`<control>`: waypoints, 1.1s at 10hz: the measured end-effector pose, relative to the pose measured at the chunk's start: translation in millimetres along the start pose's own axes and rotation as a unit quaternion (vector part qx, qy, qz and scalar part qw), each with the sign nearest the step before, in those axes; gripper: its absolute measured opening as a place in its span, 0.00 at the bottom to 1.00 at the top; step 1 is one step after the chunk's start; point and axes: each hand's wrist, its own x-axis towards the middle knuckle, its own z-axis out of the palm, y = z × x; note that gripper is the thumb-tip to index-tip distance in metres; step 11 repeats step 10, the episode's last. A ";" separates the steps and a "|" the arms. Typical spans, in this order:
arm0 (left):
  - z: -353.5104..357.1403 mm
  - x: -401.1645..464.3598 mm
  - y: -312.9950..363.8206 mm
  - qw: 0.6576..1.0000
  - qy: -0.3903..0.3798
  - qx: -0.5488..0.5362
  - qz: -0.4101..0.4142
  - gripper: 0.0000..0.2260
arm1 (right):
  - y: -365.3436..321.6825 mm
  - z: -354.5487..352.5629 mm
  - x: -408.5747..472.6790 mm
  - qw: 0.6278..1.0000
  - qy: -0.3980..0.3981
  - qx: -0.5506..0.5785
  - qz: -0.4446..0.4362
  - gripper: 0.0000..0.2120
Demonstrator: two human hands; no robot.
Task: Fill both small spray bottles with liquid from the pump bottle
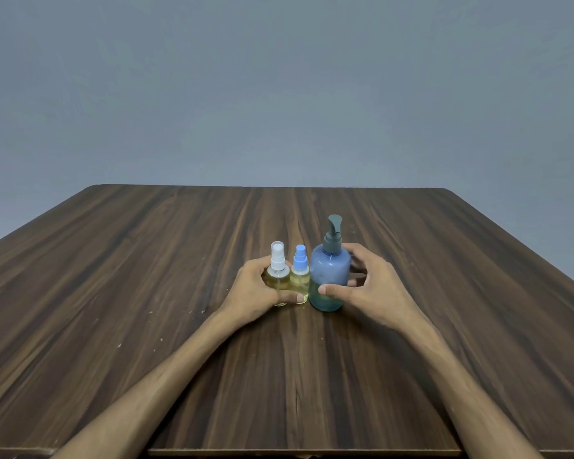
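Nearest the camera, the table (80, 293) runs away to twelve o'clock. At its centre the left hand (257, 293) wraps both spray bottles, white-topped (278, 270) and blue-topped (300, 274), touching. Both hold yellowish liquid and wear their sprayers, so filling looks done. At three o'clock the right hand (365, 286) cups the pump bottle (330, 276). Fingers hide the lower levels.

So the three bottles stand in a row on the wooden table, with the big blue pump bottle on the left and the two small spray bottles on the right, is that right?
Not quite. The head view shows the blue pump bottle on the right of the row, gripped by the right hand. The two small spray bottles, white-topped and blue-topped, stand on the left, held by the left hand. All three do stand on the wooden table.
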 end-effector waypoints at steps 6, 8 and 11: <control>-12.7 -35.8 22.7 0.964 0.107 0.178 0.166 0.45 | -42.6 -16.2 -16.2 0.972 0.141 -0.087 -0.165 0.40; -10.7 -49.3 31.9 0.907 0.069 0.365 0.197 0.39 | -59.5 -18.2 -11.9 0.962 0.064 -0.190 -0.185 0.37; -13.5 -49.4 33.9 0.896 0.086 0.377 0.217 0.38 | -66.6 -21.3 -14.6 0.967 0.036 -0.202 -0.154 0.40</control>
